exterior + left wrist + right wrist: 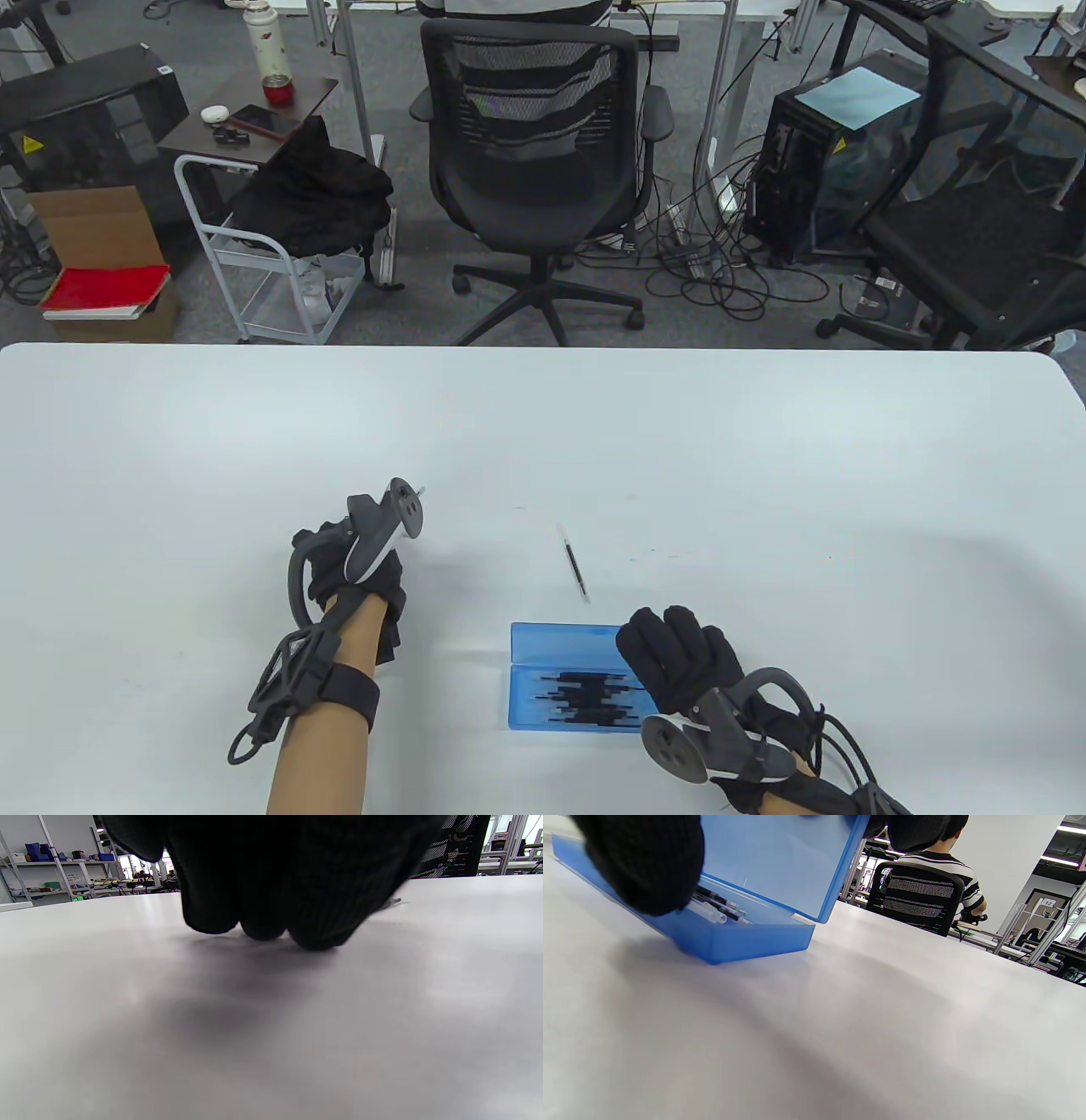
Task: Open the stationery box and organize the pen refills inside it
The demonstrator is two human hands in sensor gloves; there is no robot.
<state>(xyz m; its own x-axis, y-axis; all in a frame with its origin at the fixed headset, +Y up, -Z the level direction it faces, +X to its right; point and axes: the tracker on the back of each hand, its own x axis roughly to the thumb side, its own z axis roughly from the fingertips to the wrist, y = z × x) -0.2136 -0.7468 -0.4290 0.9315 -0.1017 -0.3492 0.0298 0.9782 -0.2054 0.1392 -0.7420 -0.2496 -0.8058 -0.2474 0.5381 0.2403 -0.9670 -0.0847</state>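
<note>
A translucent blue stationery box [560, 679] lies open near the table's front edge, its lid [780, 861] tilted up. Several black pen refills [585, 700] lie side by side in its tray [746, 938]. My right hand [670, 658] holds the box's right end: its thumb [645, 866] sits over the tray and the fingers curl over the lid's edge. One loose refill [575, 570] lies on the table just beyond the box. My left hand [339, 556] is left of the box, fingers [263, 899] curled down on the table; a thin refill tip [392, 903] pokes out beside them.
The white table [764, 475] stretches wide and bare beyond the box. A black office chair [534, 170] stands past its far edge, and a person in a striped shirt [950, 861] sits there facing away.
</note>
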